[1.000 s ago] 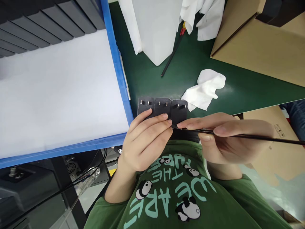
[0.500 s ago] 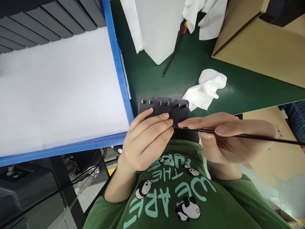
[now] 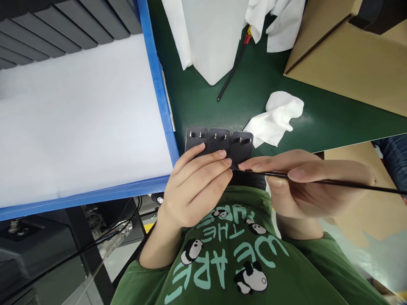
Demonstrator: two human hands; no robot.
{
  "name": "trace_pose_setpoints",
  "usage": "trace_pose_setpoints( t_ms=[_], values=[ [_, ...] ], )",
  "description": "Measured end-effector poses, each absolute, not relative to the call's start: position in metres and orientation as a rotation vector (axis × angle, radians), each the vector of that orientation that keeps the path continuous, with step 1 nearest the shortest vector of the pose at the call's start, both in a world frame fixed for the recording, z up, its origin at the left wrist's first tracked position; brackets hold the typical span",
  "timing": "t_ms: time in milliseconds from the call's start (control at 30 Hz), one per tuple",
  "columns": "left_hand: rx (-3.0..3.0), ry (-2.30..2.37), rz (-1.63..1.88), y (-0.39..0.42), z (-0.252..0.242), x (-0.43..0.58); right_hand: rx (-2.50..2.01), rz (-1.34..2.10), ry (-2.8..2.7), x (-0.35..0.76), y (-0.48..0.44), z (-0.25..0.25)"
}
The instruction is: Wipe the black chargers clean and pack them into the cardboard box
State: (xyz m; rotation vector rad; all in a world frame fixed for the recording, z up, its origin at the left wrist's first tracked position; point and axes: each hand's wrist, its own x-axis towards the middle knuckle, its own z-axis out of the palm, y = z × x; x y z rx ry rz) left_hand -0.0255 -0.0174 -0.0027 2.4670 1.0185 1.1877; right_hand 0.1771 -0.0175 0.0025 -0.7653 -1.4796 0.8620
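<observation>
My left hand (image 3: 197, 186) is closed around a row of three black power adapters (image 3: 219, 142), side by side with their two-pin metal prongs facing up. Its fingers lie across their near parts and hide them. My right hand (image 3: 314, 182) pinches a thin black rod (image 3: 337, 182) between thumb and fingers. The rod runs out past the right edge of the view, and its thin end reaches the near side of the rightmost adapter. One right fingertip rests against that adapter; whether the rod's tip touches it I cannot tell.
A crumpled white cloth (image 3: 276, 118) lies on the green table (image 3: 197, 97) just beyond the adapters. Farther back are a black stick (image 3: 232, 72) with a red and yellow end and more white cloths (image 3: 286, 25). Left stands a blue-edged white tray (image 3: 159, 93) with several grey pieces; right, a cardboard box (image 3: 346, 63).
</observation>
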Motion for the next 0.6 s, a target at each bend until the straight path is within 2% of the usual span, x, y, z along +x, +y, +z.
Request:
trace_pose_setpoints(
  t_ms=[600],
  values=[
    [2.453,1.015,1.203,-0.0173,-0.0035,-0.0258,-0.720,0.783,-1.511,0.1765,-0.0161,0.0013]
  ],
)
